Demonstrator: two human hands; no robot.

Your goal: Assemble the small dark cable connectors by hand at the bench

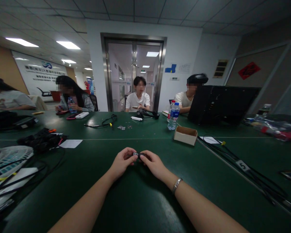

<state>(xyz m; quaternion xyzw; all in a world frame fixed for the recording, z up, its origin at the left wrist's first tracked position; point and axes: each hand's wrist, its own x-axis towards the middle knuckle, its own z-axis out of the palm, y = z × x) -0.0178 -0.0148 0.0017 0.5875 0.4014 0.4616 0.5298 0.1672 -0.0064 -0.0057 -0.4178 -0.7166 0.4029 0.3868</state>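
Note:
Both my hands meet over the dark green table (pixel 140 200) just in front of me. My left hand (pixel 122 161) has its fingers curled and pinches one end of a small dark object with a silvery part (pixel 138 155). My right hand (pixel 153 163) is closed on the other end of the same object; a metal bracelet (pixel 177 185) sits on that wrist. What the small object is cannot be made out.
An open cardboard box (pixel 185 134) and water bottles (pixel 174 116) stand ahead to the right, a black laptop (pixel 220 104) beyond. Black cables (pixel 247 168) run along the right. A fan (pixel 7 157), cables and papers lie left. Several people sit at the far side.

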